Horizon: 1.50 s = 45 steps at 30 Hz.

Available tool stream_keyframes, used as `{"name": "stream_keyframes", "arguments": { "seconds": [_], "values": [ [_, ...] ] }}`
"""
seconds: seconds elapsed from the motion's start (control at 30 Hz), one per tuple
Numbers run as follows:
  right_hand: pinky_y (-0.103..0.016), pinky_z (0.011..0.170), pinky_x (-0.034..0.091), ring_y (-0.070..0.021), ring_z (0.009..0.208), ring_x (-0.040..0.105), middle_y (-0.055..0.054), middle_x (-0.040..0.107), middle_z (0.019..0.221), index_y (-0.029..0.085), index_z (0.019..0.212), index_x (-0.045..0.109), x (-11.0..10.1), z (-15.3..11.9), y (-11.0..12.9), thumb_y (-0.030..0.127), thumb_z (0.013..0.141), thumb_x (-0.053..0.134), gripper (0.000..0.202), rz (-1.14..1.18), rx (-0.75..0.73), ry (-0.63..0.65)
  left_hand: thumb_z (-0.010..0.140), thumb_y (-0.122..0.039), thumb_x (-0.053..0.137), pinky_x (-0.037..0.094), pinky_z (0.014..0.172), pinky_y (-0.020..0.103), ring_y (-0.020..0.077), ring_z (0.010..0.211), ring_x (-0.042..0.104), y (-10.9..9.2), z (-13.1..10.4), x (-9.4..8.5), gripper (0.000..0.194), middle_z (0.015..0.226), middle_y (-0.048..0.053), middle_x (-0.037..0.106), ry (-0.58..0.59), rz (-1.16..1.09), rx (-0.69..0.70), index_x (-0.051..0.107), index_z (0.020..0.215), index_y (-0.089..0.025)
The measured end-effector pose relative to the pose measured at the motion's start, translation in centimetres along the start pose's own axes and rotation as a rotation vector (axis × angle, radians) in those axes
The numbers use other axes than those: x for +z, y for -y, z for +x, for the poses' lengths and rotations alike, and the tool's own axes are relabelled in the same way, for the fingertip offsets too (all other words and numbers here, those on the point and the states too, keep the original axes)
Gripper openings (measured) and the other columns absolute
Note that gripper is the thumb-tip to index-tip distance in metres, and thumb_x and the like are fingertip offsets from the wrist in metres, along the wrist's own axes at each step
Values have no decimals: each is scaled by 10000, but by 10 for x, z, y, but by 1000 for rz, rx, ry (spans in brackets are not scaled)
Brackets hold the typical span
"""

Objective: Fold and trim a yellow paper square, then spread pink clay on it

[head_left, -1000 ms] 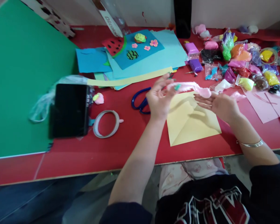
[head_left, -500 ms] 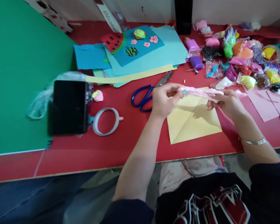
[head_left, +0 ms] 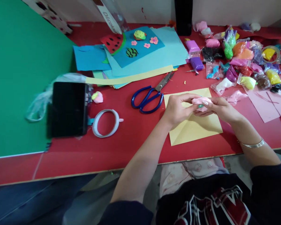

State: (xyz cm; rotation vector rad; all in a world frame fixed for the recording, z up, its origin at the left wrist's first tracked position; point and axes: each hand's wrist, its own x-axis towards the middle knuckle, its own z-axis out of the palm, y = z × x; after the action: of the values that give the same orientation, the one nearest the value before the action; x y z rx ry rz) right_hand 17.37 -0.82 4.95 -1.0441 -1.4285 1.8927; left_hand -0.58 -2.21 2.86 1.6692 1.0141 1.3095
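Note:
A lump of light pink modelling clay (head_left: pixel 202 102) is bunched between my two hands. My left hand (head_left: pixel 179 107) pinches its left side with thumb and fingers. From the other side my right hand (head_left: pixel 222 107) grips it, fingers curled beneath. Under both hands lies a creased pale yellow paper square (head_left: pixel 194 132) on the red table. Scissors with blue handles (head_left: pixel 146 99) rest left of my left hand, their blades apart. A crumpled pink clay wrapper (head_left: pixel 236 97) lies just beyond my right hand.
Bagged coloured clay (head_left: pixel 242 50) is heaped at the back right. Blue paper (head_left: pixel 159 57) with clay fruit and flowers lies at the back. On the left are a black device (head_left: pixel 69 109), a tape roll (head_left: pixel 106 123) and a green board (head_left: pixel 25 78). Pink paper sheets (head_left: pixel 263 107) lie right.
The pink clay, stretched into a long strand before, is now folded into a short lump. My hands have come together, the left moving right and slightly down, uncovering the scissors' handles.

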Motion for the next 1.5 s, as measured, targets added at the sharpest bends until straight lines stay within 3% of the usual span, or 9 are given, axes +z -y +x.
{"name": "stream_keyframes", "arguments": {
  "seconds": [0.13, 0.33, 0.5, 0.6, 0.8, 0.97, 1.1, 1.3, 1.5],
  "values": [
    [-285, 565, 598, -180, 579, 704, -91, 720, 672, 132, 715, 696, -8, 1, 6, 548, 720, 741, 419, -121, -89, -221, 752, -297, 744, 594, 688, 241, 172, 725, 732, 9, 5, -18, 126, 805, 28, 769, -182, 92, 7, 737, 832, -200],
    [-365, 927, 574, -233, 970, 714, -94, 752, 977, 176, 805, 702, -18, -1, 14, 391, 717, 722, 233, 193, -192, -276, 704, -616, 735, 592, 809, 305, 223, 942, 720, 41, 19, -45, 488, 1022, 60, 739, -595, -43, -51, 666, 994, -230],
    [-392, 993, 533, -235, 1079, 673, -68, 716, 1129, 223, 966, 678, -3, 3, 3, 576, 679, 734, 458, 260, -129, -64, 605, -666, 779, 544, 940, 366, 298, 1199, 603, 35, 14, -10, 820, 1344, 105, 599, -196, -197, -58, 554, 1294, -283],
    [-339, 904, 573, -184, 931, 716, -50, 743, 985, 215, 996, 682, 4, 6, -5, 539, 695, 758, 448, 178, -80, -41, 632, -498, 835, 551, 934, 370, 288, 1107, 658, 19, 6, 5, 654, 1238, 102, 673, -73, -119, -59, 651, 1202, -235],
    [-222, 518, 549, -116, 526, 659, -36, 696, 638, 151, 742, 692, -8, 4, 0, 489, 706, 775, 350, -2, -174, -193, 669, -240, 790, 575, 620, 247, 158, 619, 702, 10, 6, -22, 100, 688, 22, 743, -238, -31, -22, 749, 742, -184],
    [-254, 636, 586, -148, 651, 707, -44, 735, 746, 172, 784, 708, -12, 3, 3, 409, 731, 752, 246, 132, -221, -283, 609, -402, 841, 582, 655, 246, 137, 648, 699, 26, 17, -41, 300, 713, -1, 723, -409, -343, -231, 714, 786, -197],
    [-351, 806, 599, -224, 900, 725, -80, 753, 973, 182, 1025, 691, -5, 5, 1, 500, 725, 718, 438, 201, -130, -90, 492, -474, 895, 581, 806, 291, 195, 899, 718, 21, 15, -21, 534, 945, 41, 757, -211, -467, -312, 725, 924, -210],
    [-295, 617, 602, -151, 594, 687, -27, 710, 645, 153, 754, 706, -3, 3, 1, 384, 634, 832, 290, -32, -239, -149, 571, -440, 871, 589, 680, 298, 191, 703, 711, -1, 8, -6, 330, 742, 34, 751, -92, -249, -200, 750, 742, -185],
    [-290, 642, 606, -162, 625, 708, -35, 708, 655, 166, 707, 684, -14, 0, 5, 309, 701, 759, 162, 89, -237, -363, 630, -370, 814, 528, 529, 221, 117, 530, 644, 16, 14, -37, 185, 597, -21, 680, -412, -330, -239, 726, 679, -216]
  ]
}}
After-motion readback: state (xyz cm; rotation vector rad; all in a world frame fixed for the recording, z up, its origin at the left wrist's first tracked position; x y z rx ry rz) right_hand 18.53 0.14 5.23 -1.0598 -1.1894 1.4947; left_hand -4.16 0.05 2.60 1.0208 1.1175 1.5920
